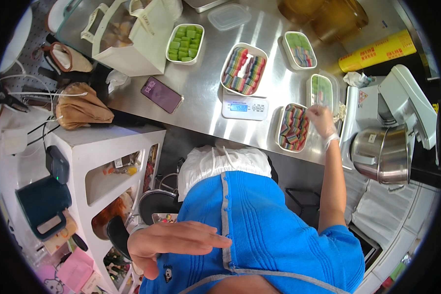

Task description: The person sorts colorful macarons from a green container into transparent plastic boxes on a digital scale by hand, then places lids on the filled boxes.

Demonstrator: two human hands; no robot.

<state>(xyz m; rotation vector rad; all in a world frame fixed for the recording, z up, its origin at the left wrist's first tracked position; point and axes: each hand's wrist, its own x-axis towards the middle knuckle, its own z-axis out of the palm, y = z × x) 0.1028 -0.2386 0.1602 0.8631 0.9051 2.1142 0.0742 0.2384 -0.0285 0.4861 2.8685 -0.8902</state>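
My right hand [322, 123], in a clear plastic glove, has its fingers bent at the right rim of a white tub [293, 127] full of rainbow-striped layered pieces. Whether it pinches anything is hidden. Close above it stands a tub of green pieces [320, 90] with a clear lid partly over it. Bare and empty, my left hand [180, 239] hovers before my blue cardigan, thumb apart from the fingers. A digital kitchen scale [245, 108] with a lit display carries another white tub [244, 70]; striped pieces line its sides, and its white bottom shows between them.
Green cubes fill a tub [185, 44] beside a white carrier bag [132, 47]. Another tub [300, 50] holds green and striped pieces. A phone [161, 94] and a clear lid [229, 17] lie on the steel table [202, 99]. At right stands a stand mixer [382, 121] below a yellow roll [377, 50].
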